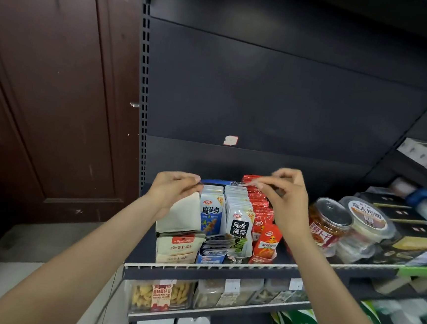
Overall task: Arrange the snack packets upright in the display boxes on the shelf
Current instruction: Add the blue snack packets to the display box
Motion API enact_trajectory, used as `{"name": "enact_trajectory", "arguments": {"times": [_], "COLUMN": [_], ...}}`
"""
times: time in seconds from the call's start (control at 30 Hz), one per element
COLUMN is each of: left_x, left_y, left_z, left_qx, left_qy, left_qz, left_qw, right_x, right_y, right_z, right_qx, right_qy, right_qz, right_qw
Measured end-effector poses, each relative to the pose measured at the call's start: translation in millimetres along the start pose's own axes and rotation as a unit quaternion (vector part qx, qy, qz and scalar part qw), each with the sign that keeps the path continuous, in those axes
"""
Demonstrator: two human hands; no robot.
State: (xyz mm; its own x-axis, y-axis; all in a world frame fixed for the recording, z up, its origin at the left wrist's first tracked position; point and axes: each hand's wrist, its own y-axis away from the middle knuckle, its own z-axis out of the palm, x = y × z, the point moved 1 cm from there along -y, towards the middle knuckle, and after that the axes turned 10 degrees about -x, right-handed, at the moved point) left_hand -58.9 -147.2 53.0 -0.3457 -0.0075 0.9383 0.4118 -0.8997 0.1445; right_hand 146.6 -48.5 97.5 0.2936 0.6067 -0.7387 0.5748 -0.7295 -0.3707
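Head view, shelf: four display boxes stand side by side on it.
Beige box: leftmost; beige packets lie slumped low inside.
Blue box: right of the beige box; blue packets upright.
Black box: white-black packets upright, a few fallen flat at the front.
Red box: rightmost; red packets upright.
Left hand: fingers curled over the beige box's back; its grip is hidden.
Right hand: pinches a red packet top behind the red box.
Jars: right of the red box; labels blurred.
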Motion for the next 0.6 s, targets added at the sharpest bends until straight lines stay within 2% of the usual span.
{"name": "enact_trajectory", "arguments": {"times": [0.13, 0.23, 0.3, 0.43, 0.6], "left_x": [3.2, 5.1, 5.1, 6.8, 5.9], "left_y": [6.8, 14.8, 20.9, 32.5, 37.2], "left_z": [-3.4, -6.0, -9.4, -12.3, -17.4], "left_qx": [-0.014, -0.049, -0.06, -0.073, -0.077], "left_qy": [0.03, 0.018, -0.037, -0.152, -0.184], "left_qz": [-0.001, 0.019, 0.045, 0.123, 0.171], "left_qw": [0.999, 0.998, 0.996, 0.978, 0.965], "right_x": [1.4, 3.1, 2.7, 0.9, -1.8], "right_y": [7.8, 7.6, 9.9, 16.4, 22.0], "right_z": [8.7, 16.3, 19.1, 20.0, 21.3], "right_qx": [-0.001, -0.035, -0.045, -0.067, -0.099], "right_qy": [0.04, -0.089, -0.181, -0.211, -0.197], "right_qz": [0.025, 0.094, 0.13, 0.121, 0.095], "right_qw": [0.999, 0.991, 0.974, 0.968, 0.971]}}
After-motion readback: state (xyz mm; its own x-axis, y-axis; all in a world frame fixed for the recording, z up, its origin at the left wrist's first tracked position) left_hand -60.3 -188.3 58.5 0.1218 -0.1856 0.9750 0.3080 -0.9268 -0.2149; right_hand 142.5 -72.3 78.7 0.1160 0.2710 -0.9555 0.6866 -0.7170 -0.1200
